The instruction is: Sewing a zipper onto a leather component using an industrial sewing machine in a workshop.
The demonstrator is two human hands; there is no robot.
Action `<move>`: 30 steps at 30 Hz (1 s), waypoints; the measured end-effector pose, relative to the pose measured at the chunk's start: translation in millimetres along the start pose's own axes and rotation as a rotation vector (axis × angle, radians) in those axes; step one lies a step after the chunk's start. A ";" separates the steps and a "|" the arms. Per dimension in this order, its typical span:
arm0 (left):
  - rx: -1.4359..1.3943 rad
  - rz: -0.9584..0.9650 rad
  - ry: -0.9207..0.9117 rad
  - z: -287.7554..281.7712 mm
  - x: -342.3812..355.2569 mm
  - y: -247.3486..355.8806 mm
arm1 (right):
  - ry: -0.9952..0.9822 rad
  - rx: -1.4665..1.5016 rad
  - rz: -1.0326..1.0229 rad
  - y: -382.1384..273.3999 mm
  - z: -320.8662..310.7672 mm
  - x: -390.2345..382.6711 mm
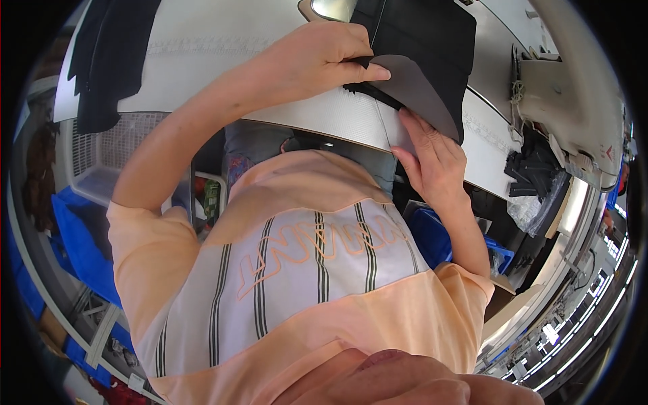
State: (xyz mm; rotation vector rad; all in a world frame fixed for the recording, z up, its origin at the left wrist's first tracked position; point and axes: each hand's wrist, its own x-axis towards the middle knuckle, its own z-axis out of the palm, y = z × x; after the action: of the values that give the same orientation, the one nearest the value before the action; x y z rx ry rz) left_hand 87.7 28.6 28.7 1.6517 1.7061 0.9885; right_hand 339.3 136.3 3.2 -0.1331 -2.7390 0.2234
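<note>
A black fabric piece (432, 34) lies over the far edge of the white table, with one near corner turned up to show a smooth grey underside (412, 84). My left hand (337, 54) is closed on the fabric's near left edge, its thumb lying along the turned-up part. At the near right edge, my right hand (435, 158) has its fingertips tucked at the rim of the grey flap, the thumb apart and below. Whether those right fingers pinch the cloth is partly hidden by the flap.
Black cloth pieces (111, 61) hang over the table's left side, above a white mesh basket (118, 152). To the right stands a pale sewing machine (570, 111), with black pieces and a clear bag (530, 212) near it. Blue bins (432, 233) sit below the table.
</note>
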 end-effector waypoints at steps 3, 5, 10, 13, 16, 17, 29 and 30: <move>-0.020 0.021 -0.016 3.3 -2.1 -4.7 | -0.029 -0.012 0.028 -0.3 -3.5 -8.5; 0.123 0.121 0.040 7.5 -8.2 -6.5 | -0.207 -0.048 0.089 -1.7 -5.1 -11.2; 0.521 0.378 0.201 25.9 -39.6 -4.0 | -0.104 0.069 0.004 -17.6 -28.2 2.4; 0.500 0.353 0.203 31.4 -43.8 -6.3 | -0.042 0.211 -0.033 -22.2 -54.4 28.9; 0.505 0.354 0.192 31.7 -41.9 -6.6 | 0.044 0.138 0.030 1.6 -44.9 67.9; 0.519 0.372 0.205 30.8 -40.9 -6.5 | 0.057 0.041 0.008 14.9 -30.0 79.8; 0.516 0.361 0.159 26.7 -41.8 -3.5 | 0.060 -0.068 -0.076 55.5 27.4 96.8; 0.518 0.349 0.142 27.3 -41.9 -4.0 | 0.054 -0.075 -0.078 52.0 24.7 97.9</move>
State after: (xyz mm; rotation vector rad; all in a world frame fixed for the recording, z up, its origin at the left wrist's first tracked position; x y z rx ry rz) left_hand 111.0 -9.5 5.8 2.3214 1.9205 0.8764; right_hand 242.9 196.2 8.0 -0.0515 -2.6930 0.0941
